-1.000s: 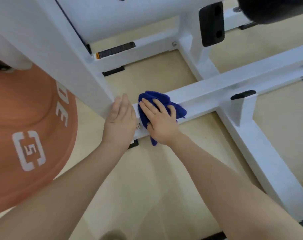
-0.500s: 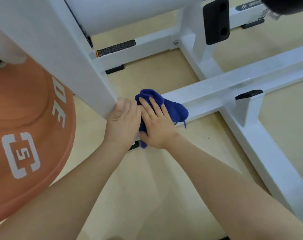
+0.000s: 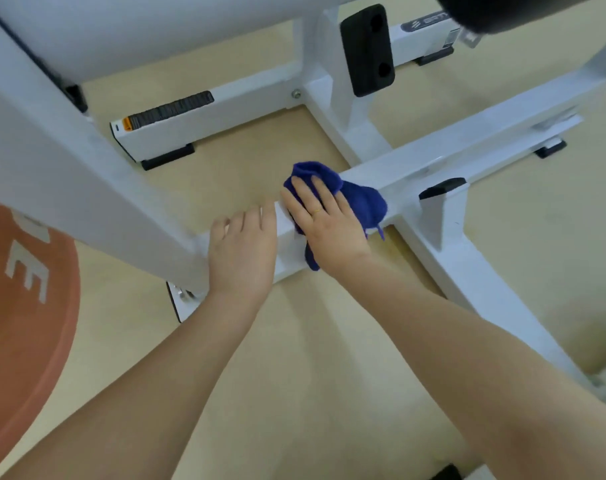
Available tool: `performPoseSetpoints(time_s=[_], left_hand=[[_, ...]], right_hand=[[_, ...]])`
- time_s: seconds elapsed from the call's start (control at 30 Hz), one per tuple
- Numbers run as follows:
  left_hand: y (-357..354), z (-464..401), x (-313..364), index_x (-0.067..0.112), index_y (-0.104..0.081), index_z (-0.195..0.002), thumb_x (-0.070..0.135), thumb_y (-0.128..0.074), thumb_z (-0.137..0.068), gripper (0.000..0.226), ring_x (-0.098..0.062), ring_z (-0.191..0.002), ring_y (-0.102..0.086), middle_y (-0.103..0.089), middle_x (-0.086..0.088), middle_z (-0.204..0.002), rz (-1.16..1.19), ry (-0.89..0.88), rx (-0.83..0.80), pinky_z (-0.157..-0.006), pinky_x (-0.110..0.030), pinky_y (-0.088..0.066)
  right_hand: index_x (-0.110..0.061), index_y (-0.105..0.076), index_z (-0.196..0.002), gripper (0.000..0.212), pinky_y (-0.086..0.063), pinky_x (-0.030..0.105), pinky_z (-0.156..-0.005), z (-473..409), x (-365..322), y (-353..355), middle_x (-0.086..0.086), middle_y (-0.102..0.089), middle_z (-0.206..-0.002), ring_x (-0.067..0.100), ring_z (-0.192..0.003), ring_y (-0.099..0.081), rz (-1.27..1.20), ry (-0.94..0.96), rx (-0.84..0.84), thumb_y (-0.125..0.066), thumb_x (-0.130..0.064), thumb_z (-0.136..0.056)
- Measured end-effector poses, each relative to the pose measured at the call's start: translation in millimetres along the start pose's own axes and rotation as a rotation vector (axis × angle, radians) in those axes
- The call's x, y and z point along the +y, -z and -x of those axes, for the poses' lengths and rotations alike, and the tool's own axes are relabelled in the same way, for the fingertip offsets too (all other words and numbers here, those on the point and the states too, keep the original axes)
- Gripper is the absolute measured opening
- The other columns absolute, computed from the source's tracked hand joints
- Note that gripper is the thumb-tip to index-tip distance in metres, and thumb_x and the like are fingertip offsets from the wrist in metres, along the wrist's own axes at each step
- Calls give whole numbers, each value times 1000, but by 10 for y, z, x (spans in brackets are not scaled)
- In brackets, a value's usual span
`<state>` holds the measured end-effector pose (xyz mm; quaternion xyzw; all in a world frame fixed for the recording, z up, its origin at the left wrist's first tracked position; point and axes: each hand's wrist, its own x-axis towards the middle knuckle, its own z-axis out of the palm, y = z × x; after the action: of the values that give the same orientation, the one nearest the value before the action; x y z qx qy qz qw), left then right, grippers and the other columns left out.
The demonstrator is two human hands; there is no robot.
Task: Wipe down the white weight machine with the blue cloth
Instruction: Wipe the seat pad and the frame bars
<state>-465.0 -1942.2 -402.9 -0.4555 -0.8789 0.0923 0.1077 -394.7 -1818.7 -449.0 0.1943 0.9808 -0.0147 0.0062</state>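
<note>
The right hand [image 3: 324,225] has slid the blue cloth [image 3: 358,199] rightward along the white weight machine [image 3: 443,150] bar, fingers flat, pressing it. The left hand [image 3: 242,251] rests open beside it; the cloth lies bunched.

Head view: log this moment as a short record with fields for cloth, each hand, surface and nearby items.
cloth: blue cloth, bunched on the low white bar
right hand: right hand flat on the cloth, fingers straight
left hand: left hand resting on the bar beside it, holds nothing
nearby: orange plate at left; black pad on an upright
</note>
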Motion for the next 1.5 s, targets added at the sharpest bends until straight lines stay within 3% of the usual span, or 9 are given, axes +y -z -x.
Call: performPoseSetpoints(time_s=[0.07,0.17,0.33,0.53,0.7,0.93,1.13,1.33,1.5], left_hand=[[-5,-173,66,11,-45,-127,16,-65,-79,52,-20,-103,-58,-56,-4,-118,133,63,-160,-87,-32,-40],[-54,-420,175,14,-27,-141,30,-61,-87,65,-26,-123,-41,-37,-7,-139,230,35,-259,-97,-35,-31],[-92,-663,263,21,-27,-142,30,-59,-90,62,-28,-116,-50,-49,-9,-129,226,3,-352,-93,-34,-34],[-160,-658,256,23,-16,-147,37,-54,-92,68,-25,-109,-54,-51,-7,-124,165,-35,-309,-77,-30,-34],[-202,-644,206,24,-11,-149,41,-51,-93,71,-25,-105,-56,-52,-6,-122,175,-58,-282,-82,-31,-37],[-204,-647,179,26,-13,-148,43,-51,-91,70,-23,-104,-56,-52,-2,-122,217,-63,-239,-77,-29,-36],[-181,-630,158,28,-11,-148,45,-50,-92,70,-21,-104,-56,-50,0,-125,210,-67,-266,-75,-28,-36],[-164,-600,186,24,-27,-142,45,-55,-88,64,-22,-101,-57,-54,-1,-118,206,-32,-259,-70,-28,-32],[-132,-569,198,18,-14,-148,36,-54,-92,72,-24,-128,-40,-36,-7,-145,319,-17,-373,-98,-33,-33]], right_hand=[[-22,10,-150,98,1,38,-119,-19,303,49,-1,11,-158,22,-146,9,-30,-32,-26,-63,-30,-85],[-23,2,-151,85,-3,39,-119,-37,749,77,-3,7,-159,21,-146,7,-101,-244,6,-53,-8,-88],[-18,2,-150,78,-4,41,-117,-101,869,84,2,9,-159,27,-145,8,-47,-393,1,-49,-7,-92],[-17,13,-149,94,-3,37,-117,5,1126,179,2,16,-157,25,-146,8,147,-94,-93,-58,-24,-88],[-13,6,-151,79,-11,41,-117,-80,1432,236,4,9,-159,30,-145,4,-16,-407,-65,-49,-14,-93],[-23,6,-150,89,-3,38,-119,-67,1086,145,-3,13,-158,22,-145,11,-38,42,-75,-52,-4,-85],[-19,-11,-150,75,-4,41,-117,-202,1177,161,2,0,-159,30,-145,6,-118,-366,-22,-54,-15,-88],[-14,11,-149,78,3,37,-117,-10,280,99,3,14,-158,26,-145,13,-129,98,-80,-40,-12,-90],[-21,5,-150,82,2,35,-119,-95,720,116,-6,8,-158,17,-145,10,-268,-163,-35,-42,-1,-86]])
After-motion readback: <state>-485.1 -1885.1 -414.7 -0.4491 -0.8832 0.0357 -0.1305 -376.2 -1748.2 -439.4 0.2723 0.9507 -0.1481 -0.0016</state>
